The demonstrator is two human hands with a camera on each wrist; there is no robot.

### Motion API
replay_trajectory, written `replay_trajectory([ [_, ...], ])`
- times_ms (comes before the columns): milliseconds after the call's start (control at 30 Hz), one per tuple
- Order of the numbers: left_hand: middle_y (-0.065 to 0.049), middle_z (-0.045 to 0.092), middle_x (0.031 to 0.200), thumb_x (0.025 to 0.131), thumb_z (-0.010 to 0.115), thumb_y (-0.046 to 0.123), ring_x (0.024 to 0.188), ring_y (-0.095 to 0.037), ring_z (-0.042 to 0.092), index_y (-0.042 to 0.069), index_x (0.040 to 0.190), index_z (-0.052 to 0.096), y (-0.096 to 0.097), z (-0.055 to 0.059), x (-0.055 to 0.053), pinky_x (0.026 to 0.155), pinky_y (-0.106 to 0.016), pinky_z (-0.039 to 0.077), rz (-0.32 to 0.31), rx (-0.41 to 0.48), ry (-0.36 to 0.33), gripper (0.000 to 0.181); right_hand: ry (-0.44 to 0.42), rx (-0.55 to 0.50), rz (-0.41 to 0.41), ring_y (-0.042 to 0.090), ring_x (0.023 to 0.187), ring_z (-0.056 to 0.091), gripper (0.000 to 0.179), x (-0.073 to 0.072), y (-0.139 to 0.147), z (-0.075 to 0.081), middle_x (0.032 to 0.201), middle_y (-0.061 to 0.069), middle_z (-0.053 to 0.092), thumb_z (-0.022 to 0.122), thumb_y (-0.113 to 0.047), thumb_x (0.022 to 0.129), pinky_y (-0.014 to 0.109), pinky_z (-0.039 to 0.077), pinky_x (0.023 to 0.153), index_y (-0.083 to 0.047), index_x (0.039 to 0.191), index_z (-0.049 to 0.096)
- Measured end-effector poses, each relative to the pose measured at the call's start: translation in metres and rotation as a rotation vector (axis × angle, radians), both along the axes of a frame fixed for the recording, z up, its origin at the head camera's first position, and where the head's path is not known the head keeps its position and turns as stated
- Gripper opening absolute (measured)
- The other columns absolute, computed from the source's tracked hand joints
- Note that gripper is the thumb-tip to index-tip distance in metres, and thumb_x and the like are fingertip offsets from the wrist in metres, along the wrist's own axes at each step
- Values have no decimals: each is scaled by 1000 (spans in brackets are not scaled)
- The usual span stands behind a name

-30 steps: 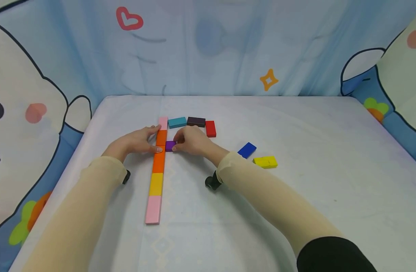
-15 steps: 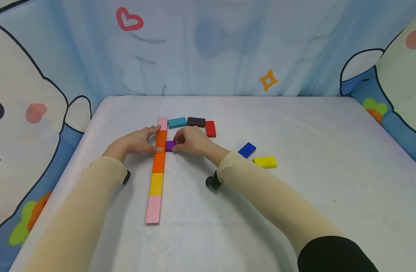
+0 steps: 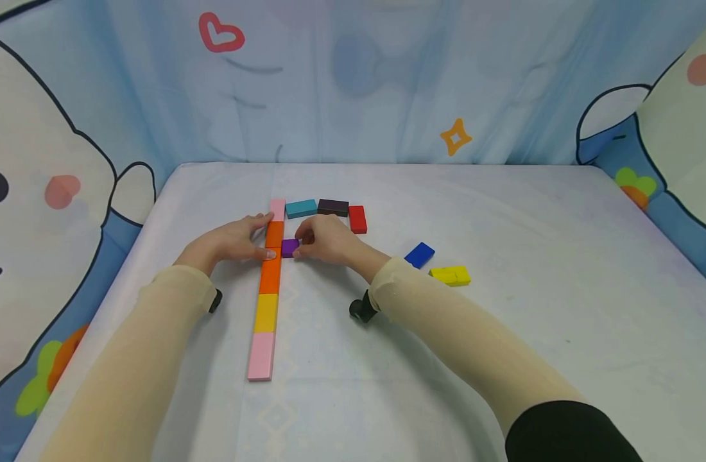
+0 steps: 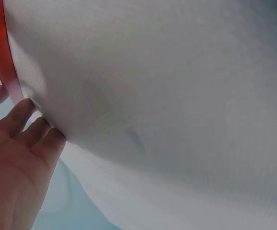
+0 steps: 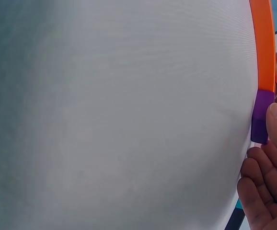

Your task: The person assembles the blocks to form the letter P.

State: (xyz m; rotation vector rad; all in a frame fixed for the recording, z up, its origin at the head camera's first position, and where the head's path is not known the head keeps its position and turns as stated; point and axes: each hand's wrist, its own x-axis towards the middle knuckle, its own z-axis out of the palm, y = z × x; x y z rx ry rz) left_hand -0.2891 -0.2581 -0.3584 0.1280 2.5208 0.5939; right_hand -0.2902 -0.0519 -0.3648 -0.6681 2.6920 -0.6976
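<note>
A straight column of flat blocks lies on the left part of the table: a pink block at the far end, orange blocks, a yellow block and a near pink block. My left hand rests along the column's left side, thumb on the orange part and a fingertip by the far pink block. With thumb and finger, my right hand pinches a small purple block against the column's right side. In the right wrist view the purple block sits beside the orange one.
A teal block, a dark block and a red block form a bent row beyond my right hand. Right of that wrist lie a blue block and a yellow block. A printed curtain hangs behind the table.
</note>
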Motion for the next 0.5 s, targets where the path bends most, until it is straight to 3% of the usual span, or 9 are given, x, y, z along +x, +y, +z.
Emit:
replay_trajectory([
  [267, -16, 4, 173, 96, 69, 35, 159, -41, 3, 26, 166, 9, 2, 2, 2, 125, -68, 12, 2, 0, -6, 93, -49, 35, -5, 21, 105, 64, 47, 2, 8, 7, 117, 8, 72, 78, -27, 92, 27, 59, 93, -8, 133, 66],
  [500, -16, 5, 173, 96, 69, 36, 160, -41, 4, 25, 166, 8, 2, 1, 3, 125, -66, 14, -1, -4, 7, 93, -84, 84, 51, 22, 108, 63, 45, -2, 34, 14, 117, 7, 71, 76, -29, 94, 31, 56, 97, -9, 133, 66],
])
